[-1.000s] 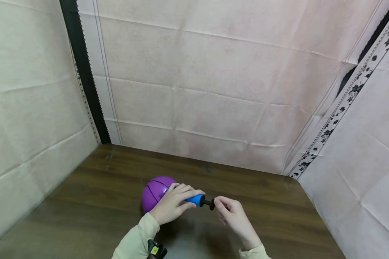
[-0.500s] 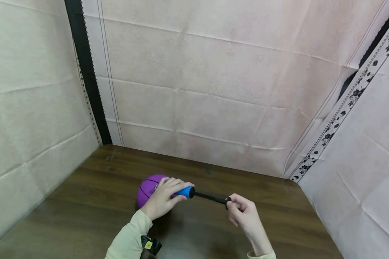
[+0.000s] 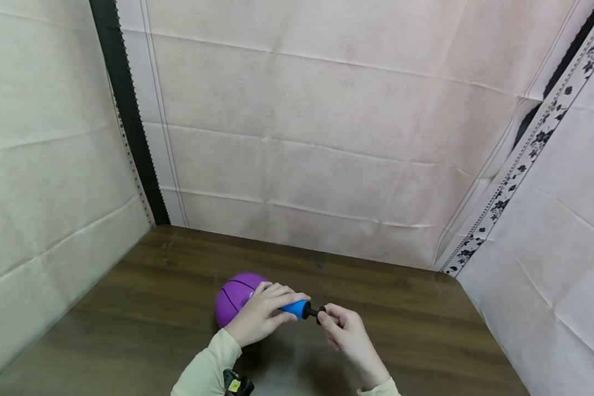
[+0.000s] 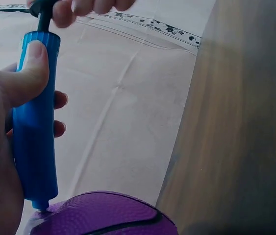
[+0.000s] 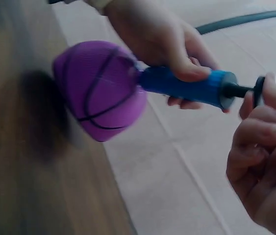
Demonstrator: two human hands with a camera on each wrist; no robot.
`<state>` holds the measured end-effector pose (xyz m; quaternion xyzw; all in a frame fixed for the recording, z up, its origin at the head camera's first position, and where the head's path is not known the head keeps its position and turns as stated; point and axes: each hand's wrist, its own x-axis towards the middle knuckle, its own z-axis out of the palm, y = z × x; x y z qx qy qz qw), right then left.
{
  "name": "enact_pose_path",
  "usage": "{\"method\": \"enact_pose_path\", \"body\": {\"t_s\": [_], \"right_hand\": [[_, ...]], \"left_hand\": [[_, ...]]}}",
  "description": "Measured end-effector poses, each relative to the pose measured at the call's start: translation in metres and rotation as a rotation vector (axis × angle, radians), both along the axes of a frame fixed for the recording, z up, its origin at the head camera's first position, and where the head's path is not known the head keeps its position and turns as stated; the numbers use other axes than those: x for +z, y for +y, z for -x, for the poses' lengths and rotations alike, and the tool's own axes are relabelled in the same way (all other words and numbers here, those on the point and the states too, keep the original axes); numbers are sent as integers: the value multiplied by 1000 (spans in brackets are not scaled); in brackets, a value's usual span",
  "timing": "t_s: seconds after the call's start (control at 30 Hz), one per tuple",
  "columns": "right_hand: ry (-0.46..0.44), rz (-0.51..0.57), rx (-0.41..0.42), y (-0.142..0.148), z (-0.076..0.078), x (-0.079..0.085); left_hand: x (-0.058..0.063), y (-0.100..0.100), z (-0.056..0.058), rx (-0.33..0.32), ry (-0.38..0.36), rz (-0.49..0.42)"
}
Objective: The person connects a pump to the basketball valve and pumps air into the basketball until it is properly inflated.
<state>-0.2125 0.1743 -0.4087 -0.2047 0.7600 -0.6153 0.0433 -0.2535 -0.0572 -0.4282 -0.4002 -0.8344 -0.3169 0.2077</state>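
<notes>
A purple ball (image 3: 235, 300) with black lines sits on the table, its side looking slightly caved in from the right wrist view. My left hand (image 3: 259, 313) is wrapped around the blue barrel of a hand pump (image 4: 36, 127), whose nozzle end meets the ball. Thumb and fingers of my right hand (image 3: 345, 333) pinch the black handle (image 5: 259, 90) at the pump's other end. Only a short length of the black rod (image 5: 238, 90) shows between barrel and handle. In the head view, the left hand hides the nozzle and part of the ball.
The brown wood-grain table (image 3: 178, 297) spreads around the hands. Pale cloth walls (image 3: 297, 137) stand behind it and on both sides, with a black-flowered border (image 3: 505, 198) at the right corner.
My right hand drew the handle out to the right, baring a long rod, then brought it back in toward the barrel. The left hand and ball shifted slightly left and returned.
</notes>
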Motion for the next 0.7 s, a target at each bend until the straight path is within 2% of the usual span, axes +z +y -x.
{"method": "enact_pose_path", "body": {"t_s": [0.07, 0.2, 0.3, 0.43, 0.53, 0.6, 0.7], "right_hand": [[47, 50, 9, 8, -1, 5], [221, 165, 49, 25, -3, 12], [274, 192, 101, 32, -3, 15], [217, 233, 150, 31, -1, 13], [195, 267, 209, 24, 2, 5], [158, 247, 232, 17, 5, -2], [108, 169, 239, 6, 9, -14]], "left_hand": [[1, -5, 2, 18, -18, -1], [1, -18, 7, 94, -4, -51], [1, -25, 11, 112, 10, -66], [1, -25, 12, 102, 12, -51], [1, -20, 10, 86, 10, -47], [0, -15, 7, 65, 18, -34], [-1, -6, 3, 32, 68, 11]]}}
